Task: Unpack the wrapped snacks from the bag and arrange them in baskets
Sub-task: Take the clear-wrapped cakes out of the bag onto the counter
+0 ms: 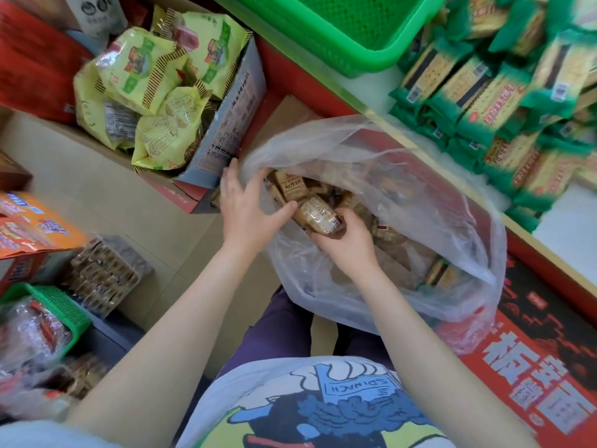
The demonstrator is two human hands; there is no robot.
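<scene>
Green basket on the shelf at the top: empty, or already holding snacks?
Empty, as far as shown. The green basket shows only bare mesh floor; its top is cut off by the frame.

**Greens, reds and browns around a clear bag**

The bag (403,189) is clear, milky plastic, and the snacks (318,215) inside it are tan and brown with dark brown ends. The basket (342,56) at the top is bright green mesh. The crackers (491,92) on the right come in green wrappers with pale yellow middles. The pouches (151,88) on the left are yellow-green with striped edges (brown and yellow). The box (533,360) at lower right is red and black with white characters. The shirt (307,405) is white with a blue, yellow and black cartoon print.
</scene>
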